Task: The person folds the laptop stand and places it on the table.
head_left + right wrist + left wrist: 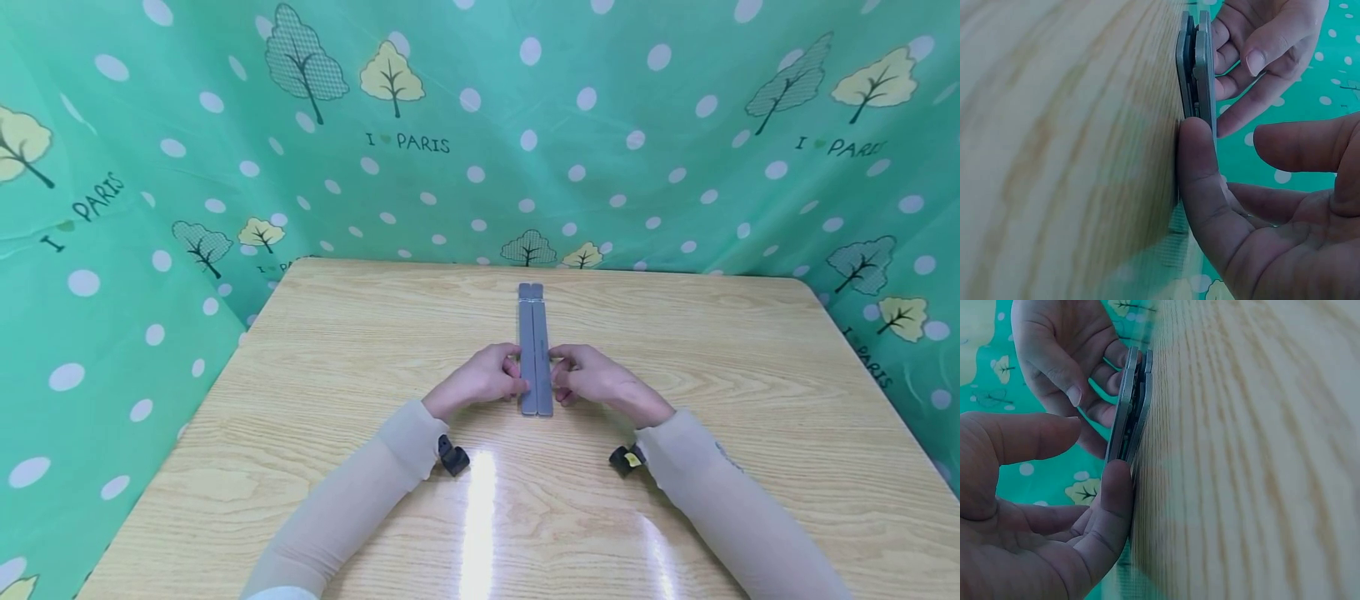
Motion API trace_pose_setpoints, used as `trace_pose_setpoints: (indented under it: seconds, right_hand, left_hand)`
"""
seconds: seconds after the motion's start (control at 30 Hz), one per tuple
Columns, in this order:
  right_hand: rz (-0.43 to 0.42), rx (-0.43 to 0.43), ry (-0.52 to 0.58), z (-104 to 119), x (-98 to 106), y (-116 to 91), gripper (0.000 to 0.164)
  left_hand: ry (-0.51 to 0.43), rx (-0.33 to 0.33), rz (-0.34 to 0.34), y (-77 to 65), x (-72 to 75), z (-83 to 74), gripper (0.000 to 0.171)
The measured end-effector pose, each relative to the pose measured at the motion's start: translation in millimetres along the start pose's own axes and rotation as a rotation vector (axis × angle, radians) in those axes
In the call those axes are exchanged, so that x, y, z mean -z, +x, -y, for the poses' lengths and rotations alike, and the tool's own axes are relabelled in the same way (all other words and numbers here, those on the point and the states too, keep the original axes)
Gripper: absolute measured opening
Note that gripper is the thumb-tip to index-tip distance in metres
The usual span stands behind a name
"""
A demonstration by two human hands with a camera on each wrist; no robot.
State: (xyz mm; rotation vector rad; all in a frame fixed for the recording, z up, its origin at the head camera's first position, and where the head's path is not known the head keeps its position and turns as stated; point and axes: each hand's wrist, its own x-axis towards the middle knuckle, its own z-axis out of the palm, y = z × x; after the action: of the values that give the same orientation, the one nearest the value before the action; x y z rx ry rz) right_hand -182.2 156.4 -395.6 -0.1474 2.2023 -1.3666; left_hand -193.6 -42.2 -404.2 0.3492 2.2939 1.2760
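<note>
A folded grey laptop stand point(541, 358), two long slim bars side by side, lies flat on the wooden table and points away from me. On its left edge my left hand point(487, 375) rests its fingertips, with the thumb raised above the near part. My right hand point(591, 375) mirrors this along the right edge, fingertips against the side and thumb apart from it. Seen end-on in the left wrist view, the stand point(1120, 415) shows two stacked layers with a narrow dark gap between them. Neither hand's fingers curl round it.
The light wooden table point(337, 333) spreads out on all sides of the stand. A green curtain point(480, 167) with white dots and printed trees hangs behind the table and along its left and right sides. Small black wrist cameras sit under both sleeves.
</note>
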Motion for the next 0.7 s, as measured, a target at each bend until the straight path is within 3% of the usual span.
trace_pose_setpoints:
  seconds: [0.4,0.57,0.7]
  right_hand:
    - [-0.046,-0.043,-0.036,3,3,-4,0.048]
    - [-0.095,-0.033,-0.114,3,12,-8,0.049]
    - [-0.138,0.033,-0.168,5,21,-12,0.051]
  left_hand:
    - [0.006,0.005,-0.001,-0.6,1.0,-0.5,0.064]
    - [0.079,0.005,-0.02,-3.9,6.7,-2.1,0.066]
    - [0.173,-0.013,-0.07,-6.7,15.4,-4.6,0.061]
